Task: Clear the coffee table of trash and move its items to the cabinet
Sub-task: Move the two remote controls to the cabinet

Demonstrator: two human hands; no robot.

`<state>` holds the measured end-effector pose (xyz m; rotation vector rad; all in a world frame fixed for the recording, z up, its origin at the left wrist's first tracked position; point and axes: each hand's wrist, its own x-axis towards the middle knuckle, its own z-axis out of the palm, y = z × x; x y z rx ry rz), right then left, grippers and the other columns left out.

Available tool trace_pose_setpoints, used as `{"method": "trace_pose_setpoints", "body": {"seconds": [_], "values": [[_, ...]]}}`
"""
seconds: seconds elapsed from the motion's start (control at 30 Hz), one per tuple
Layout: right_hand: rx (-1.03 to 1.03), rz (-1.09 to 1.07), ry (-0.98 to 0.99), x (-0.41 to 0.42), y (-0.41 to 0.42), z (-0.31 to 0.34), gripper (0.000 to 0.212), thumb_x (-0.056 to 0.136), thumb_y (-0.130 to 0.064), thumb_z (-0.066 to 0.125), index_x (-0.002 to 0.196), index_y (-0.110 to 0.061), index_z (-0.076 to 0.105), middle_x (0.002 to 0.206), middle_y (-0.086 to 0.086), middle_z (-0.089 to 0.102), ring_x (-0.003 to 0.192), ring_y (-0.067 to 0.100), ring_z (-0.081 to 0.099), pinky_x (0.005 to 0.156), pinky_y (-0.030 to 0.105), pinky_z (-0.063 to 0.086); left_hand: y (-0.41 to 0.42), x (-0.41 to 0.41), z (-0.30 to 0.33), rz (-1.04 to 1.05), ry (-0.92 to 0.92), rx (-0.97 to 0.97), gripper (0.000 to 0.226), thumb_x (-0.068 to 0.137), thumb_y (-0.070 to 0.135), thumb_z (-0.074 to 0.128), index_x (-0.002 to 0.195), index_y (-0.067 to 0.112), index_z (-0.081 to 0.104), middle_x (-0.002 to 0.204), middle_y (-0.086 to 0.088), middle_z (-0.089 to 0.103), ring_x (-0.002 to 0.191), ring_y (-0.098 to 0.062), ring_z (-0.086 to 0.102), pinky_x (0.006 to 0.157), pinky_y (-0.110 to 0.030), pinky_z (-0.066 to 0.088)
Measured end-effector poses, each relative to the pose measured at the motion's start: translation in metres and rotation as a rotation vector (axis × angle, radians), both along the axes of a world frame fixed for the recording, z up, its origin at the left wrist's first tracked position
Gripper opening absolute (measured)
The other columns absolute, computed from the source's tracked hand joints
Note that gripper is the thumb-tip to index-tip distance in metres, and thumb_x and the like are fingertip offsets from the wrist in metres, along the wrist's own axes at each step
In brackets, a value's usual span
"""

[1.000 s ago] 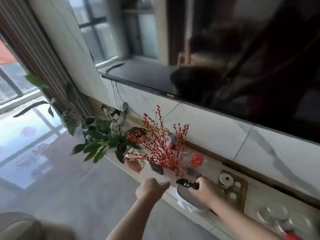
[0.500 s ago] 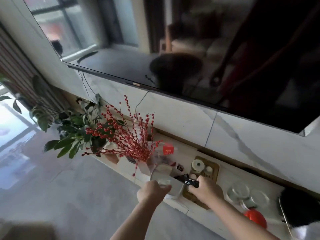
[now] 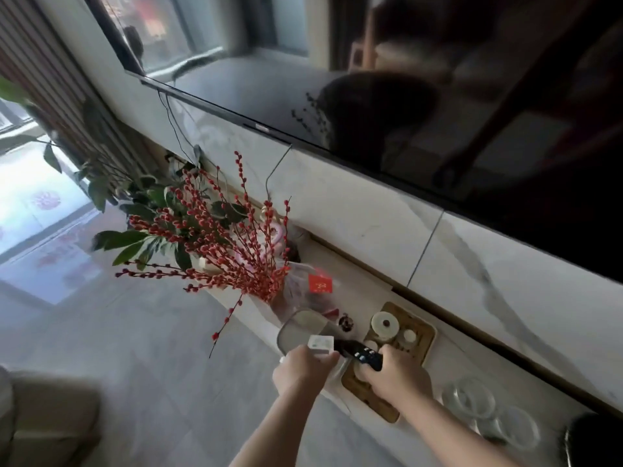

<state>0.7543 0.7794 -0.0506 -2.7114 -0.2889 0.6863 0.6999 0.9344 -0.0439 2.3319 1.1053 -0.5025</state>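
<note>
Moved: both hands are now further right along the cabinet [image 3: 367, 291], away from the red berry branches [image 3: 219, 251].
Left hand: the left hand [image 3: 300, 370] is curled round a small white box [image 3: 321, 344] and a clear tray [image 3: 303, 326], at the cabinet's front edge.
Right hand: the right hand [image 3: 392, 370] grips a black remote [image 3: 359, 353], over the wooden tea tray [image 3: 401, 348].
How they feel: the remote looks light, hard and a bit slippery, so hold its middle. The box looks light; squeeze gently.
Changed: the tea tray now sits under the right hand, not beside it.
Nearby: glass lids [image 3: 472, 397] lie further right.
</note>
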Motion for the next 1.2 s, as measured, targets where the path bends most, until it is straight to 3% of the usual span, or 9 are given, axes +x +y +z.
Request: {"method": "trace_pose_setpoints", "body": {"seconds": [0.17, 0.33, 0.47, 0.6, 0.7, 0.9, 1.03, 1.2], "values": [[-0.001, 0.025, -0.015, 0.027, 0.022, -0.046, 0.039, 0.080, -0.054, 0.049, 0.100, -0.021, 0.056, 0.101, -0.001, 0.068, 0.092, 0.022, 0.064, 0.075, 0.035, 0.054, 0.024, 0.030, -0.051, -0.009, 0.021, 0.011, 0.049, 0.069, 0.071, 0.051, 0.079, 0.024, 0.064, 0.082, 0.004, 0.070, 0.079, -0.017, 0.068, 0.069, -0.026, 0.055], [-0.022, 0.040, -0.087, 0.044, 0.044, -0.082, 0.037, 0.081, -0.055, 0.052, 0.096, -0.021, 0.058, 0.096, -0.003, 0.068, 0.088, 0.020, 0.065, 0.068, 0.029, 0.047, 0.044, 0.056, -0.095, -0.011, 0.040, 0.017, 0.054, 0.068, 0.075, 0.051, 0.078, 0.024, 0.063, 0.078, 0.006, 0.067, 0.079, -0.017, 0.066, 0.066, -0.026, 0.051], [-0.073, 0.071, -0.158, 0.048, 0.060, -0.116, 0.040, 0.079, -0.057, 0.053, 0.097, -0.022, 0.062, 0.101, 0.000, 0.063, 0.095, 0.021, 0.060, 0.080, 0.035, 0.048, 0.057, 0.068, -0.133, -0.001, 0.048, 0.010, 0.052, 0.067, 0.077, 0.051, 0.060, 0.026, 0.051, 0.057, 0.011, 0.051, 0.066, -0.015, 0.057, 0.051, -0.022, 0.037], [-0.150, 0.070, -0.159, 0.048, 0.067, -0.137, 0.043, 0.080, -0.059, 0.050, 0.100, -0.023, 0.062, 0.107, 0.001, 0.058, 0.102, 0.021, 0.054, 0.086, 0.035, 0.043, 0.068, 0.074, -0.155, 0.011, 0.046, -0.025, 0.048, 0.069, 0.074, 0.055, 0.049, 0.031, 0.045, 0.054, 0.015, 0.046, 0.062, -0.012, 0.053, 0.047, -0.021, 0.032], [-0.193, 0.052, -0.148, 0.051, 0.071, -0.150, 0.045, 0.082, -0.060, 0.049, 0.102, -0.022, 0.062, 0.110, 0.001, 0.057, 0.106, 0.020, 0.051, 0.088, 0.034, 0.040, 0.075, 0.080, -0.170, -0.012, 0.047, -0.027, 0.046, 0.071, 0.071, 0.055, 0.052, 0.031, 0.044, 0.057, 0.015, 0.046, 0.065, -0.013, 0.053, 0.049, -0.020, 0.032], [-0.214, 0.018, -0.101, 0.055, 0.087, -0.172, 0.044, 0.082, -0.057, 0.048, 0.101, -0.020, 0.061, 0.109, 0.001, 0.057, 0.105, 0.020, 0.051, 0.089, 0.033, 0.039, 0.091, 0.093, -0.201, -0.103, 0.106, -0.016, 0.043, 0.073, 0.071, 0.055, 0.070, 0.028, 0.057, 0.078, 0.007, 0.063, 0.078, -0.016, 0.064, 0.059, -0.024, 0.045], [-0.236, 0.000, -0.098, 0.055, 0.090, -0.183, 0.044, 0.082, -0.057, 0.049, 0.100, -0.020, 0.062, 0.107, 0.002, 0.059, 0.103, 0.021, 0.053, 0.088, 0.034, 0.041, 0.093, 0.098, -0.214, -0.175, 0.133, 0.025, 0.050, 0.075, 0.068, 0.055, 0.096, 0.023, 0.059, 0.081, 0.007, 0.059, 0.074, -0.015, 0.057, 0.054, -0.025, 0.038], [-0.270, 0.031, -0.117, 0.056, 0.094, -0.189, 0.045, 0.084, -0.058, 0.049, 0.102, -0.019, 0.061, 0.107, 0.002, 0.059, 0.102, 0.021, 0.055, 0.085, 0.035, 0.043, 0.091, 0.105, -0.222, -0.205, 0.143, 0.040, 0.041, 0.077, 0.062, 0.058, 0.094, 0.024, 0.059, 0.079, 0.006, 0.060, 0.070, -0.016, 0.054, 0.057, -0.025, 0.039]]}}
